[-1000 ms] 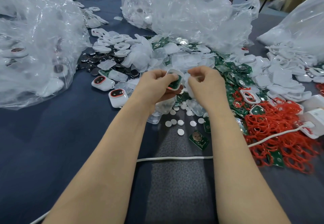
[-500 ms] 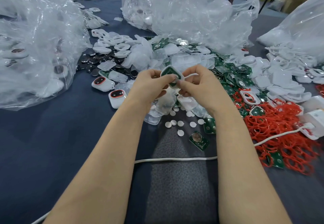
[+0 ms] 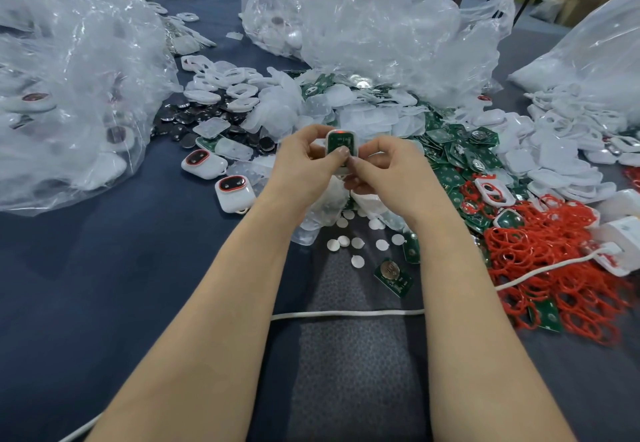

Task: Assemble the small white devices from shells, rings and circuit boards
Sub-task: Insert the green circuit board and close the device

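Above the middle of the parts heap, raised clear of the blue cloth: one white shell with a green circuit board facing up inside it, pinched between left hand and right hand. Fingers of both curled round the shell's edges, thumb tips meeting over the board's near end. Probably the seating of the board.

To do it well: keep the shell level, support it from beneath, and press with the thumb pads near the board's edges rather than its middle. Work round the rim until flush. Avoid pinching the small red bit showing at the top rim. Grip firmly enough to prevent a slip into the loose boards or red rings at the right. Once flush, set down by the two finished devices at the left.

Against half a second ago: shell now upright and square to the camera instead of tilted, thumbs closer together. Against a full second ago: right hand then just beside the shell, now joined on it. White cord and plastic bags unchanged.
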Demonstrator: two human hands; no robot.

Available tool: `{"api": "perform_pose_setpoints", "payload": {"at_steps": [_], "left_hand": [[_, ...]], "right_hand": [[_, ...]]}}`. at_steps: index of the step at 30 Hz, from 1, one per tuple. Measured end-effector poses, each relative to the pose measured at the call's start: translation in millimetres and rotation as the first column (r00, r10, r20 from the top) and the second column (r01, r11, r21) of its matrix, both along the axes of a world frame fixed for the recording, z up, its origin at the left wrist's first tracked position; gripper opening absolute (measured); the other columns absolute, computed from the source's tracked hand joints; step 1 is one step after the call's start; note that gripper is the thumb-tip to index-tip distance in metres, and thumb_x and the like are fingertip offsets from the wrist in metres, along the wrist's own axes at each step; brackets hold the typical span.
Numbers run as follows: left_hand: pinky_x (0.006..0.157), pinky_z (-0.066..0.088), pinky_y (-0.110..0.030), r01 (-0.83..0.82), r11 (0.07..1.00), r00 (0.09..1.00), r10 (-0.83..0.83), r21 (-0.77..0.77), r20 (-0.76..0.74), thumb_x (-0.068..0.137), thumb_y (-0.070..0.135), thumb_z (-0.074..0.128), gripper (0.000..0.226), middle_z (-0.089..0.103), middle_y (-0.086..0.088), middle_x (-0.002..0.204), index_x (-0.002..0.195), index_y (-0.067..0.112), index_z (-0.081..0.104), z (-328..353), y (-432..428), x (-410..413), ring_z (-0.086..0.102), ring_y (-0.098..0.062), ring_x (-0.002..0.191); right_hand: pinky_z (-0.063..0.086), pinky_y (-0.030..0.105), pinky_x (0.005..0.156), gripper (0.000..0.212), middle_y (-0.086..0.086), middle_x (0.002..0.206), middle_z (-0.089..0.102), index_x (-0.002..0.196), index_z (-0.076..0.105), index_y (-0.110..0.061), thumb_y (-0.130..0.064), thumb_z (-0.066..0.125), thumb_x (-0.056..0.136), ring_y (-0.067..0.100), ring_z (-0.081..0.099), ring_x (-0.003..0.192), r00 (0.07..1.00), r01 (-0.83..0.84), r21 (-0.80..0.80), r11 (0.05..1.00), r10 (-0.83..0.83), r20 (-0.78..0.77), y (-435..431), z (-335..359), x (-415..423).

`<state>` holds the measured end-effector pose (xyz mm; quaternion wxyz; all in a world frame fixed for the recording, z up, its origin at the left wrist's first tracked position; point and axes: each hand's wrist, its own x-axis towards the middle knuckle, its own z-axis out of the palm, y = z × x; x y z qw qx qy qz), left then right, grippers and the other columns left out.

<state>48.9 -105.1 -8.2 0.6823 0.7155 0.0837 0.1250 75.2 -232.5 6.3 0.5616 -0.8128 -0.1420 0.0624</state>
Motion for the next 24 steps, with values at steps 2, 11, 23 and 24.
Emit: {"api": "perform_pose_setpoints", "payload": {"at_steps": [2, 11, 23, 24], "left_hand": [[0.069, 0.048, -0.015, -0.014, 1.0, 0.999, 0.015, -0.023, 0.041, 0.091, 0.006, 0.062, 0.017, 0.062, 0.002, 0.074, 0.105, 0.015, 0.062, -0.7, -1.8, 0.4, 0.061, -0.007, 0.07], [0.077, 0.057, -0.022, 0.05, 0.964, 0.997, -0.061, -0.262, -0.037, 0.099, 0.005, 0.048, 0.021, 0.068, -0.007, 0.094, 0.11, 0.019, 0.06, 1.9, -4.8, 2.0, 0.066, -0.011, 0.079], [0.067, 0.058, -0.024, 0.052, 0.905, 0.993, -0.092, -0.421, -0.075, 0.101, 0.01, 0.043, 0.024, 0.068, -0.005, 0.085, 0.095, 0.013, 0.066, 3.2, -2.6, 2.4, 0.065, -0.01, 0.067], [0.067, 0.058, -0.023, 0.05, 0.906, 0.992, -0.093, -0.421, -0.082, 0.102, 0.01, 0.042, 0.024, 0.068, -0.005, 0.086, 0.098, 0.012, 0.066, 3.2, -2.4, 2.7, 0.065, -0.011, 0.069]], "right_hand": [[0.06, 0.032, 0.069, 0.004, 0.004, 0.072, 0.071, 0.088, 0.06, -0.009, -0.011, 0.063, 0.09, 0.013, 0.069, 0.061, 0.999, 0.03, 0.0, 1.0, -0.03, 0.026, 0.4, -0.5, 1.4], [0.048, 0.02, 0.064, 0.012, -0.003, 0.074, 0.066, 0.09, 0.056, -0.021, -0.025, 0.066, 0.088, 0.006, 0.062, 0.065, 0.966, 0.163, -0.158, 0.974, -0.124, 0.229, 1.2, -3.0, 4.4], [0.039, 0.02, 0.08, 0.023, -0.002, 0.103, 0.045, 0.104, 0.063, -0.019, -0.021, 0.071, 0.083, 0.006, 0.043, 0.079, 0.896, 0.159, -0.294, 0.943, -0.013, 0.443, 6.9, -1.7, 0.1], [0.037, 0.019, 0.079, 0.022, -0.002, 0.102, 0.045, 0.103, 0.063, -0.019, -0.021, 0.07, 0.083, 0.004, 0.042, 0.077, 0.894, 0.162, -0.294, 0.942, -0.014, 0.447, 6.9, -1.9, 0.4]]}}
